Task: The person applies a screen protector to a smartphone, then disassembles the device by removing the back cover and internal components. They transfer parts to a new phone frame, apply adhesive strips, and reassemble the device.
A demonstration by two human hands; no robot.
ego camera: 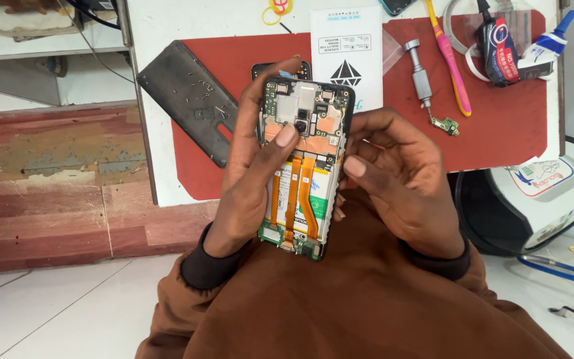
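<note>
An opened smartphone [303, 166] with its back cover off shows a green circuit board, copper shielding, a camera module and orange flex cables over the battery. My left hand [250, 179] grips its left side, thumb pressing on the copper area near the camera. My right hand [400, 179] holds the phone's right edge, with the thumb against the frame at mid-height. The phone is held upright over my lap, just in front of the table edge.
A red mat [499, 126] covers the white table. On it lie a dark phone back cover [191, 100], a white packet [347, 46], a metal screwdriver [421, 80], a small green board [448, 125], a pink-yellow toothbrush [450, 56] and a glue tube [546, 46].
</note>
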